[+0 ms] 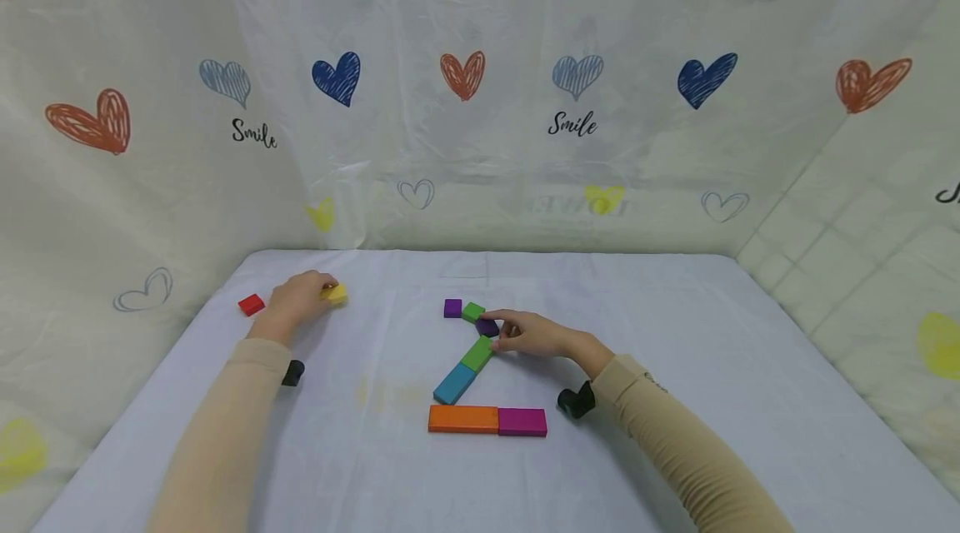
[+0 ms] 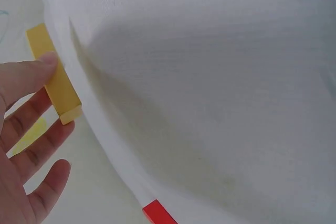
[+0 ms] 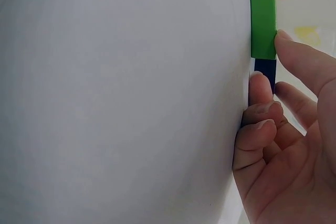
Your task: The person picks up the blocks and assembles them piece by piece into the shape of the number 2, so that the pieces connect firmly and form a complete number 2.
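Observation:
My left hand is at the back left of the table. Its thumb and fingers pinch a yellow block, which looks raised off the cloth in the left wrist view. A red block lies beside that hand. Near the middle, my right hand has its index finger and thumb about a dark purple block. The thumb touches the edge of a long green block; the other fingers curl against the cloth. A small green block and a purple block adjoin the dark one.
A blue block continues the slanted line below the long green block. In front, an orange block and a magenta block lie end to end. White cloth covers the table; a heart-printed curtain rises behind it.

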The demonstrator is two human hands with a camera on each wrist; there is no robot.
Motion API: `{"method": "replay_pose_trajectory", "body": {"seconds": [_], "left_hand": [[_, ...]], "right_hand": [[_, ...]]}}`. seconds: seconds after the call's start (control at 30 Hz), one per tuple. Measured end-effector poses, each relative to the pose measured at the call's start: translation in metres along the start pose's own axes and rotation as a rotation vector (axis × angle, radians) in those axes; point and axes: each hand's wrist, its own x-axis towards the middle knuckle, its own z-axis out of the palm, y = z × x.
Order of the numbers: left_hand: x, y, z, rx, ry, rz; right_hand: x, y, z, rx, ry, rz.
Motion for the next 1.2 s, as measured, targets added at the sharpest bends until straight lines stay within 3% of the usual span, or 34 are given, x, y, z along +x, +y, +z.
{"method": "replay_pose_trajectory", "body": {"seconds": [0.57, 1.03, 1.2], "left_hand": [[0.002, 0.032, 0.004, -0.002, 0.048, 0.127], [0.001, 0.060, 0.009, -0.015, 0.066, 0.196], [0.003, 0.067, 0.013, -0.044, 0.057, 0.181]], "right_hand": [[0.000, 0.000, -0.001, -0.015, -0.002, -0.014], [0.002, 0.005, 0.002, -0.017, 0.011, -0.010], [0.002, 0.004, 0.001, -0.010, 0.008, -0.005]]}}
